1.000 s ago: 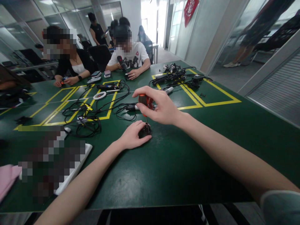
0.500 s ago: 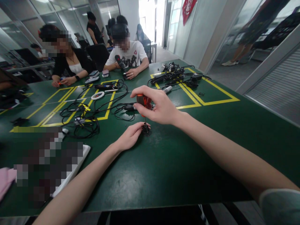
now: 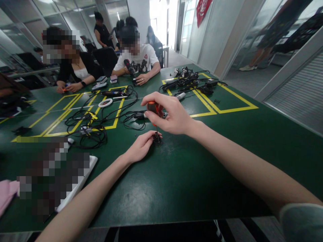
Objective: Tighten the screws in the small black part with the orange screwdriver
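My right hand [image 3: 171, 114] is closed around the orange and dark handle of a screwdriver [image 3: 152, 107], held upright. Its thin shaft points down into a small dark round part [image 3: 157, 140] on the green table [image 3: 191, 174]. With closed fingers, my left hand [image 3: 141, 145] grips that part from the left side. The part has a wide round base and a narrower upright middle; its exact kind is too small to make out. The screwdriver's tip is hidden inside it.
Black cables [image 3: 98, 137] lie tangled at left, near a white ring [image 3: 105, 103]. Another cable pile [image 3: 181, 80] sits at the back right. White-edged trays [image 3: 87, 173], partly blurred out, are beside my left forearm. Two people work across the table, one holding a black-and-red power tool [image 3: 129, 67].
Hardly anything differs. Both hands keep their places, with the screwdriver still standing in the dark part. A person across the table has shifted slightly.
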### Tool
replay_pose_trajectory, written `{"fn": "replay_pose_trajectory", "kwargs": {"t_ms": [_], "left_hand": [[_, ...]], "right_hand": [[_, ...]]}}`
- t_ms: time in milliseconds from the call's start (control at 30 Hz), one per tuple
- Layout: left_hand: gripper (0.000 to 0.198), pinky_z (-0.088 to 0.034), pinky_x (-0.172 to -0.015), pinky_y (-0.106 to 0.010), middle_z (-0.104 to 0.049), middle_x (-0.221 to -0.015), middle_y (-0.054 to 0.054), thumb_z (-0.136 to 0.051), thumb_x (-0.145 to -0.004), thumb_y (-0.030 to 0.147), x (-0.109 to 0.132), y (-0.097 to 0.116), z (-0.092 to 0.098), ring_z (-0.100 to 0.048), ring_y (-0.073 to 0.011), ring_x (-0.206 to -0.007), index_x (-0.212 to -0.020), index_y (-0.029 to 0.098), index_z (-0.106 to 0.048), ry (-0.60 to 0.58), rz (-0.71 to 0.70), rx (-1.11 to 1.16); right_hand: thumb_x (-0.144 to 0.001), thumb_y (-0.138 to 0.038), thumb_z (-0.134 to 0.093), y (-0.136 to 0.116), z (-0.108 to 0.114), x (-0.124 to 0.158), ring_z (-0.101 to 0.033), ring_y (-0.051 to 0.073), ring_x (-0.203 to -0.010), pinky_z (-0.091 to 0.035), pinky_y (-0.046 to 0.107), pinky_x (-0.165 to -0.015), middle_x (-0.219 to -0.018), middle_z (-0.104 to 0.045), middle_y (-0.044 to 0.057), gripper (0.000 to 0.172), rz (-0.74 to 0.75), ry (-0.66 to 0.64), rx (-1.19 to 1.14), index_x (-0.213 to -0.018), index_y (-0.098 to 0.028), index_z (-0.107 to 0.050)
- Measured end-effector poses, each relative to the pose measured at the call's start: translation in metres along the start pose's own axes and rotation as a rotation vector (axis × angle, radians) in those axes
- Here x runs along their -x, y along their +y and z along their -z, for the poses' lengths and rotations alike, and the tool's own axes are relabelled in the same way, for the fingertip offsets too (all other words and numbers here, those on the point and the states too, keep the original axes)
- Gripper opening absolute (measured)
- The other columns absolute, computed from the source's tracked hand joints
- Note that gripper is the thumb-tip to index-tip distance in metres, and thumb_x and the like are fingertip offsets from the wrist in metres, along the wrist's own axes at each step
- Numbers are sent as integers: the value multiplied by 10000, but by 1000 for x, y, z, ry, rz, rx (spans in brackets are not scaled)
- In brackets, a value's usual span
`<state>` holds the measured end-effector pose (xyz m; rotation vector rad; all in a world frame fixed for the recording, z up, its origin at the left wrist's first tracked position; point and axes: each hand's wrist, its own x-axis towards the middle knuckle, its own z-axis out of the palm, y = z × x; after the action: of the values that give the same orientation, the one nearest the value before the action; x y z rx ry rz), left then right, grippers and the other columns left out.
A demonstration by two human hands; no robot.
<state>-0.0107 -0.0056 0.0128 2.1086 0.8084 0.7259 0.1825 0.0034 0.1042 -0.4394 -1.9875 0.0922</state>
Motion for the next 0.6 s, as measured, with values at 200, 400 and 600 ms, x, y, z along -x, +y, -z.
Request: {"fn": "replay_pose_trajectory", "kwargs": {"t_ms": [200, 400, 600], "left_hand": [[313, -578, -933, -355, -757, -1031, -84, -363, -1038, 168, 0, -1, -8, -717, -210, -956, -1096, 169, -671, 51, -13, -92], [269, -577, -891, -360, -749, -989, -85, -391, -980, 126, -2, -1, -12, -713, -220, -911, -1030, 177, -650, 81, -20, -153], [330, -579, -925, -354, -740, -954, -64, -392, -917, 65, -5, -3, -11, -700, -204, -910, -1033, 181, -678, 107, -53, -167]], "right_hand": [[-1008, -227, -573, -2, 0, 0, -659, 136, -847, -536, 285, -801, -1029, -736, 49, 162, 4, -19, 25, -1135, -150, -636], [-1014, -224, -565, -4, 0, 1, -663, 141, -857, -528, 282, -800, -1045, -742, 51, 155, 0, -28, 25, -1143, -162, -624], [-1007, -225, -564, -4, 0, 0, -663, 139, -851, -527, 282, -800, -1022, -738, 45, 158, -1, -23, 19, -1132, -159, -635]]}}
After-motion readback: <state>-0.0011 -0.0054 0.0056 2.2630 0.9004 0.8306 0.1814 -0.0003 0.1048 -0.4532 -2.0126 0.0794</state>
